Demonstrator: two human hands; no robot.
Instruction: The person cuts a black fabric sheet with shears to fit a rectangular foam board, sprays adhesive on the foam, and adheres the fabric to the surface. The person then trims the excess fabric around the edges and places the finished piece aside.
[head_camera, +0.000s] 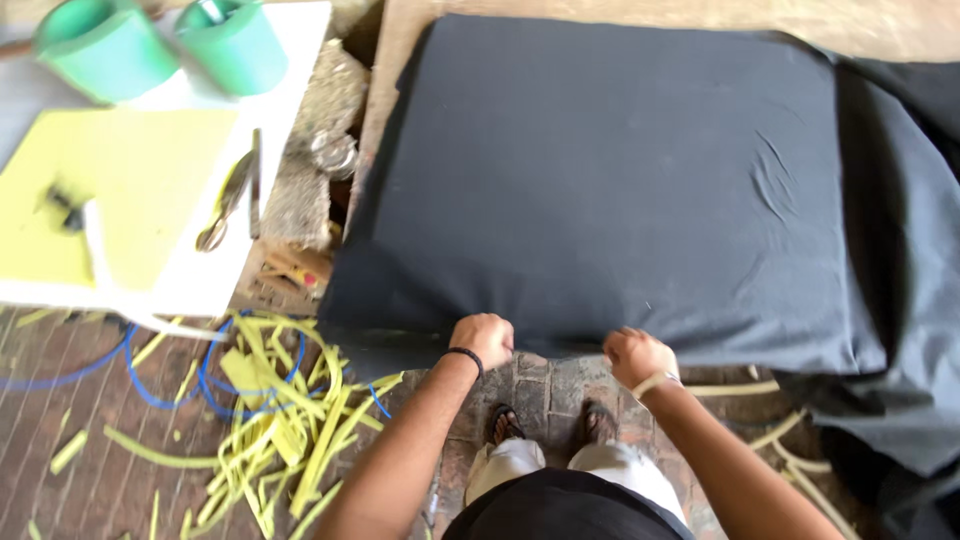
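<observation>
**Both hands gripping the near edge of a dark cloth-covered slab**

Left hand — clenched, knuckles up, pinching the near edge of the dark cloth. Black band on that wrist. Right hand — also fisted on the same edge, just beside the left, pale band on the wrist.

The cloth covers a thick rectangular slab. Long axis runs left to right across the view; 1 long side faces the person, the other lies far. Cloth is mostly smooth, with a few creases toward the right, where surplus fabric spills to the floor.

Left of the slab: a white table bearing a yellow sheet, scissors and 2 green rolls. Below it, yellow offcut strips and a blue cord on the brick floor. Sandalled feet show between the arms.
</observation>
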